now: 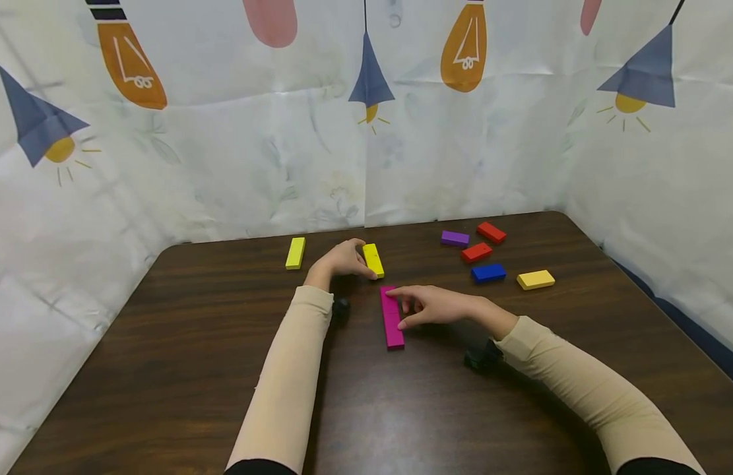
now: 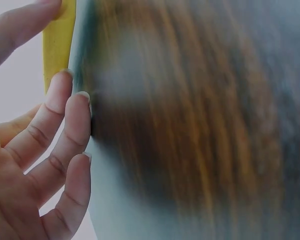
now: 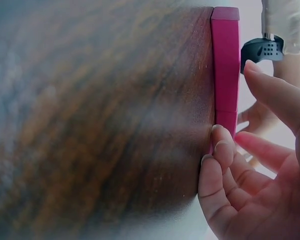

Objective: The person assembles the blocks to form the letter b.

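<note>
My left hand pinches a yellow block between thumb and fingers, just beyond the magenta row. In the left wrist view the same yellow block shows beside the thumb and fingertips. Two magenta blocks stand end to end in line on the table, a seam visible between them in the right wrist view. My right hand lies at the right side of this magenta row, index finger on its far part and thumb by its near part. The other right fingers are loosely bent near the table.
On the right lie a purple block, two red blocks, a blue block and a pale yellow block. A lemon-yellow block is left of my left hand. Patterned cloth hangs behind the brown table.
</note>
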The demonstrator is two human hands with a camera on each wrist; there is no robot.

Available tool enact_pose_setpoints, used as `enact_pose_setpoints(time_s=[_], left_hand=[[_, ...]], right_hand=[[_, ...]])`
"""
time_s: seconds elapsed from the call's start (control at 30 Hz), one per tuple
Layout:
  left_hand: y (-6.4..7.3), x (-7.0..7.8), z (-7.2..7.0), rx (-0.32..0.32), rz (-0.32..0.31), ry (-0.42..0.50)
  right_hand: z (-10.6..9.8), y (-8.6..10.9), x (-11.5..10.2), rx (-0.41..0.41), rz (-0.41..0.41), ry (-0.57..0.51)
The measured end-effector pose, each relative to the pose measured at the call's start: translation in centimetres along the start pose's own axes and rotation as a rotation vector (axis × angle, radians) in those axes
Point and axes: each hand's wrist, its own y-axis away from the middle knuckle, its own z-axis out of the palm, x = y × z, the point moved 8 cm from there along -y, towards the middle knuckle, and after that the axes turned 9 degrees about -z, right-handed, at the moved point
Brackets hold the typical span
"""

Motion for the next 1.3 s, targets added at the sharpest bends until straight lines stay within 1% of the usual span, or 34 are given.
enact_pose_setpoints(time_s=[0.2,0.47,0.63,0.67,0.73,0.87,0.9,0.97,1.0,1.2,1.27,1.3], left_hand=[[-0.2,0.2,0.5,-0.006,-0.006,-0.004],[-0.1,0.8,0.9,-0.020,-0.005,-0.006],[-0.1,0.9,1.0,-0.022,-0.002,-0.002],[-0.1,0.8,1.0,-0.023,-0.001,-0.002],[-0.2,0.7,1.1,-0.025,-0.001,-0.001],[-0.3,0.7,1.2,-0.030,0.005,0.004],[-0.3,0.8,1.3,-0.032,0.008,0.004],[-0.3,0.8,1.3,-0.034,0.010,0.004],[-0.3,0.8,1.4,-0.035,0.011,0.002],[-0.3,0.7,1.6,-0.050,-0.003,0.003],[-0.3,0.7,1.7,-0.058,-0.008,0.009],[-0.2,0.7,1.7,-0.062,-0.009,0.012]], right_hand=[[0.0,0.0,-0.2,0.001,-0.014,0.000],[0.0,0.1,-0.3,-0.001,-0.014,-0.018],[0.0,0.1,-0.3,-0.001,-0.016,-0.031],[0.0,0.4,-1.7,-0.004,-0.031,-0.009],[0.0,0.4,-1.7,-0.005,-0.035,-0.016],[0.0,0.4,-1.7,-0.007,-0.037,-0.018],[0.0,0.1,-0.3,-0.005,-0.024,-0.041],[0.0,0.1,-0.3,-0.004,-0.027,-0.035],[0.0,0.2,-0.8,-0.009,-0.040,-0.021],[0.0,0.3,-1.2,-0.013,-0.046,-0.029],[-0.1,0.5,-2.1,-0.017,-0.059,-0.016],[-0.1,0.5,-2.1,-0.017,-0.060,-0.017]])
